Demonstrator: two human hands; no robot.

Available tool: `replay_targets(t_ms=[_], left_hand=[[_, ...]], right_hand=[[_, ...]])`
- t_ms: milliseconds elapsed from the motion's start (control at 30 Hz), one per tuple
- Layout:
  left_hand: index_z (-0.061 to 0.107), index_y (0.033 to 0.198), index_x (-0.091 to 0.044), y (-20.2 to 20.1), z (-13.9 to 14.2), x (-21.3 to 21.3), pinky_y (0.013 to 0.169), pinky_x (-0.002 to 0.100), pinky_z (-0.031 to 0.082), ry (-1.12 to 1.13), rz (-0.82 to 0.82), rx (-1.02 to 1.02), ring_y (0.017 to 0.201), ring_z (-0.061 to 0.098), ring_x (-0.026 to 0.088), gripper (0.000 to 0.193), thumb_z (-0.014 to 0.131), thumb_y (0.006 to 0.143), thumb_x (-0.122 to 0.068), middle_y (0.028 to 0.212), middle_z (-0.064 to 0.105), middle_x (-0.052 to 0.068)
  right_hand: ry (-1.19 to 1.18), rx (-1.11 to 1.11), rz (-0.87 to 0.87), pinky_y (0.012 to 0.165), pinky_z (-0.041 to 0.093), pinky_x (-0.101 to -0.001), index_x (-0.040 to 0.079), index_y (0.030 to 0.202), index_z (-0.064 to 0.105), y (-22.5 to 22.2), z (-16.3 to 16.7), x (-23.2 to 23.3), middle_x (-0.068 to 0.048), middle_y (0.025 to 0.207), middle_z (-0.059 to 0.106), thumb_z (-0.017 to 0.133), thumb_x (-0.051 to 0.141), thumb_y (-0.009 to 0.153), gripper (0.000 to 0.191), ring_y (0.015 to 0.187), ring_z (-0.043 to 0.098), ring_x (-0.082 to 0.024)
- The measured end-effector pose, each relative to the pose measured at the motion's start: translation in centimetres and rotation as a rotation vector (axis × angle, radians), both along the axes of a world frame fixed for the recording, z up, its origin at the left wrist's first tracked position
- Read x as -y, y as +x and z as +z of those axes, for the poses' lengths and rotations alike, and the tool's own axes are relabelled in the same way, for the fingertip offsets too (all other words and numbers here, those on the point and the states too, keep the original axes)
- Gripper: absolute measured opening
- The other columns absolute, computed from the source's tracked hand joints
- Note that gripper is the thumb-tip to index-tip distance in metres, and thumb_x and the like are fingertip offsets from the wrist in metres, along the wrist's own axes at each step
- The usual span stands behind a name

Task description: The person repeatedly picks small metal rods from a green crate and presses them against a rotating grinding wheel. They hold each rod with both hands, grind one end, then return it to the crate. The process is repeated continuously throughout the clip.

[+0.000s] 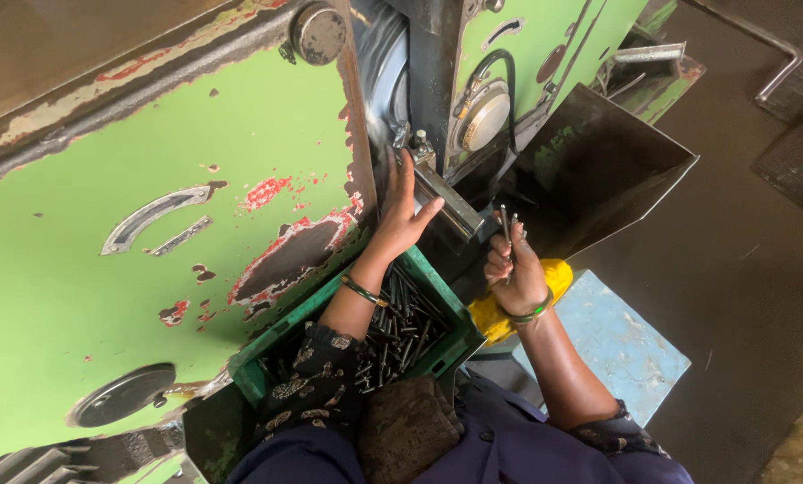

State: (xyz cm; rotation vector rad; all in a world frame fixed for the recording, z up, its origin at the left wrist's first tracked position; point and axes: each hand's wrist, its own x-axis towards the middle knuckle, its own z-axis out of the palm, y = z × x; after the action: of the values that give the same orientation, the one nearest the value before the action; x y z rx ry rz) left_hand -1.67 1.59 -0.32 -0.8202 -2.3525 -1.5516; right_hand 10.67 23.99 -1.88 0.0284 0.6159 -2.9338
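Green flaking paint covers the machine (151, 224) you lean against, scabbed red and rust-brown. Your left hand (401, 215) is open, fingers spread on the steel guide block (446, 202), just beside what looks like a blurred, spinning wheel (379, 63); a slip there could drag your fingers in. Your right hand (513, 269) is closed around a few slim metal pins (507, 229), upright and smooth; loosen your grip and they could fall. More pins fill the green plastic crate (442, 300) below.
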Motion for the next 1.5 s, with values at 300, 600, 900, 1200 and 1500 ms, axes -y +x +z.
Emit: replay_targets(t_ms=[300,600,900,1200,1500], left_hand=[[0.002,0.168,-0.007,-0.1,-0.6,-0.3,0.131,0.053,0.016,-0.019,0.051,-0.016,0.163,0.001,0.046,0.085,0.052,0.110,-0.043,0.174,-0.007,0.029],[-0.010,0.158,0.001,0.0,1.1,-0.3,0.121,0.054,0.019,-0.052,-0.029,0.038,0.152,-0.002,0.052,0.144,0.082,0.069,-0.064,0.161,-0.020,0.037],[-0.008,0.166,-0.005,-0.6,-0.7,-0.1,0.129,0.057,0.012,0.024,-0.054,0.003,0.160,-0.009,0.048,0.109,0.066,0.099,-0.050,0.170,-0.019,0.033],[0.010,0.170,-0.011,-0.2,-0.8,-0.7,0.133,0.052,0.023,-0.026,0.149,0.004,0.162,0.014,0.048,0.088,0.055,0.105,-0.051,0.173,0.003,0.032],[-0.012,0.160,-0.002,0.2,1.0,-0.3,0.122,0.056,0.018,-0.064,-0.012,0.034,0.154,0.000,0.053,0.145,0.087,0.070,-0.059,0.163,-0.017,0.039]], right_hand=[[0.149,-0.186,0.148,0.048,0.033,-0.0201,0.021,0.158,0.036,2.1,4.2,1.6,0.000,0.077,0.046,0.052,0.030,0.109,0.052,0.052,0.038,-0.006],[0.311,-0.061,0.163,0.046,0.032,-0.0200,0.020,0.154,0.038,1.5,5.0,1.9,-0.003,0.081,0.052,0.051,0.032,0.107,0.051,0.050,0.037,-0.006],[0.258,0.046,0.022,0.048,0.034,-0.0185,0.014,0.132,0.051,0.3,2.5,1.3,-0.002,0.092,0.058,0.050,0.026,0.108,0.027,0.057,0.043,-0.006],[0.163,0.176,-0.264,0.078,0.057,-0.0284,0.018,0.125,0.050,-0.7,0.2,0.6,-0.008,0.115,0.066,0.055,0.012,0.106,0.020,0.094,0.065,-0.016],[0.062,0.192,-0.281,0.080,0.061,-0.0282,0.016,0.134,0.056,-0.5,-0.4,0.1,-0.008,0.111,0.071,0.054,0.021,0.106,0.029,0.094,0.071,-0.017]])
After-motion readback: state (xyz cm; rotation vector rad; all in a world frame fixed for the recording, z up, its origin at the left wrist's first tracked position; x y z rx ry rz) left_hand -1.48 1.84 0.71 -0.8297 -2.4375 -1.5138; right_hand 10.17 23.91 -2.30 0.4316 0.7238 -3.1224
